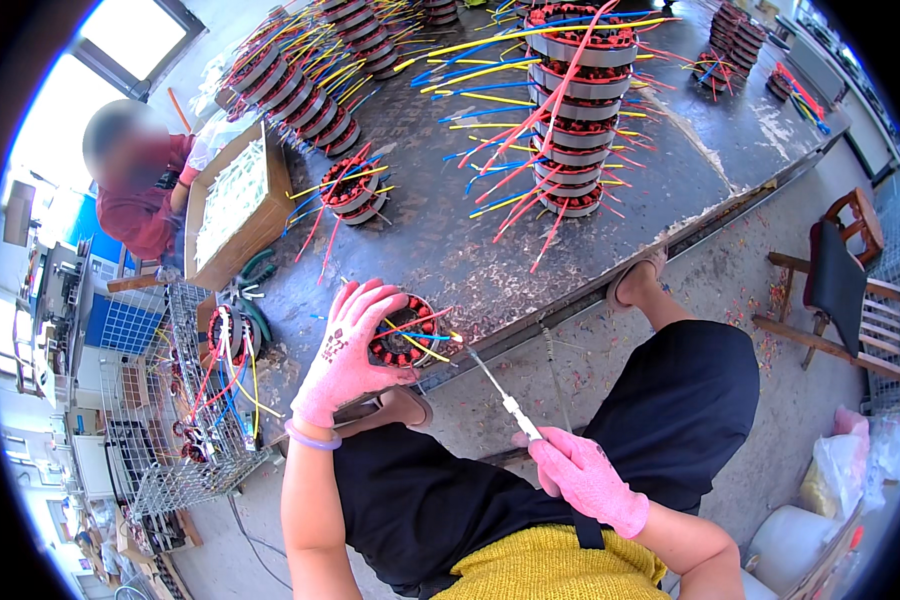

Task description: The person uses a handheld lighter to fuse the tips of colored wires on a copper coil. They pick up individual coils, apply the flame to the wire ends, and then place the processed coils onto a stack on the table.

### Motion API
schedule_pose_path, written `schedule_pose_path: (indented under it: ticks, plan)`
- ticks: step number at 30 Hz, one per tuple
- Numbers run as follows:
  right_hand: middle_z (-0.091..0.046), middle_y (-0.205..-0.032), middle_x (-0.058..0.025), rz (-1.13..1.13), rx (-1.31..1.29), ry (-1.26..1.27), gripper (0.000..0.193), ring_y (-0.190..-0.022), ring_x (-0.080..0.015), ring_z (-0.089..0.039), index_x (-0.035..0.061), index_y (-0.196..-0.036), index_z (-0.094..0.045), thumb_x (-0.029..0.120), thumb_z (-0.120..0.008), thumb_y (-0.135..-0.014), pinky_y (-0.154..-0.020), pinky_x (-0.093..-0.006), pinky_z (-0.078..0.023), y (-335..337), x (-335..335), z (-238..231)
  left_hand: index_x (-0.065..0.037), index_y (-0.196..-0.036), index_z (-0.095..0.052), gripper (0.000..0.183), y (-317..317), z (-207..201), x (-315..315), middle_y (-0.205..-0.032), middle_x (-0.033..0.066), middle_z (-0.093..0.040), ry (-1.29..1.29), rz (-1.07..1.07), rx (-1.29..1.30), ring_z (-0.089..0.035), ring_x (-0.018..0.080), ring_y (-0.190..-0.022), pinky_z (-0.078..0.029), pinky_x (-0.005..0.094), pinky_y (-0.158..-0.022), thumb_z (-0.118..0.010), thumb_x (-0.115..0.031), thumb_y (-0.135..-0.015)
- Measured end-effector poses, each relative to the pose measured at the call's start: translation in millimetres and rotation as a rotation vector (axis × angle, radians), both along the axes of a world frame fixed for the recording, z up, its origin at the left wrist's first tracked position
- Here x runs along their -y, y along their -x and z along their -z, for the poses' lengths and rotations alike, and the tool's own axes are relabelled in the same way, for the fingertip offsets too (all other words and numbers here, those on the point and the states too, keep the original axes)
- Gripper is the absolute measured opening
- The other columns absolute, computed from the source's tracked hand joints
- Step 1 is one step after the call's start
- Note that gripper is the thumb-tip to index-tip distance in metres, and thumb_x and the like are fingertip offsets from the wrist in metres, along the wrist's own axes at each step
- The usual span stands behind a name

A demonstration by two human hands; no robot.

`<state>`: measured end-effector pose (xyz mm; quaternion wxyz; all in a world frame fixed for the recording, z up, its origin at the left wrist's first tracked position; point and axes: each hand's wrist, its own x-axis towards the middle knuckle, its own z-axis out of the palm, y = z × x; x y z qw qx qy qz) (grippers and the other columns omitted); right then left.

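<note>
At the table's near edge, my left hand (345, 355), in a pink glove, is closed round a motor stator (410, 352) with a grey ring, red windings and yellow, blue and red lead wires. My right hand (582, 475), also gloved in pink, grips a slim tool (513, 407) with a white middle part and a thin metal shaft. Its tip lies close to the wire ends at the stator's right side; whether it touches them I cannot tell. The tool's handle is mostly hidden in my right hand.
A tall stack of wired stators (580, 110) rises on the dark table (440, 235); more stacks stand behind. One stator (354, 190) sits alone, another (232, 335) at the left edge by green-handled pliers (255, 278). A person (150, 215) is beside a cardboard box (232, 205). A chair (835, 285) stands right.
</note>
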<state>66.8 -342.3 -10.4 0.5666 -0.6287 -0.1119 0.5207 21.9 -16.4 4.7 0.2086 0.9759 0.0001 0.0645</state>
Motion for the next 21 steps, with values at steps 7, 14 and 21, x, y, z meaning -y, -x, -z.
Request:
schedule_pose_path:
  ticks: [7,14,21]
  plan:
    - [-0.048,-0.064,0.0003,0.017,-0.015,-0.004,0.034,-0.057,-0.0073,-0.046,-0.0021,-0.12,-0.06,0.026,-0.049,-0.103,-0.054,-0.026,-0.039,-0.8,-1.7,-1.9,-0.009,-0.131,-0.055,0.088,0.0,1.5,-1.9,-0.135,0.0112,-0.054,-0.008,-0.002,-0.004,-0.042,0.0314,-0.136,-0.02,0.0503,-0.121,-0.089,-0.028,-0.052]
    - [-0.044,-0.064,0.0041,0.059,-0.079,-0.026,0.035,-0.057,-0.0055,-0.042,-0.0032,-0.124,-0.06,0.022,-0.049,-0.103,-0.053,-0.0225,-0.034,2.2,-0.9,0.1,-0.009,-0.131,-0.055,0.088,0.6,0.9,-1.0,-0.135,0.0114,-0.054,-0.007,0.004,0.0,-0.042,0.0312,-0.137,-0.02,0.0501,-0.121,-0.088,-0.029,-0.053]
    - [-0.049,-0.066,0.0023,0.085,-0.097,-0.019,0.034,-0.058,-0.0055,-0.045,-0.0018,-0.121,-0.06,0.026,-0.049,-0.104,-0.053,-0.0246,-0.037,0.3,6.2,-5.5,-0.009,-0.127,-0.056,0.084,-3.0,3.6,1.5,-0.129,0.0112,-0.057,0.021,0.005,0.024,-0.045,0.0306,-0.133,-0.021,0.0498,-0.12,-0.089,-0.027,-0.052]
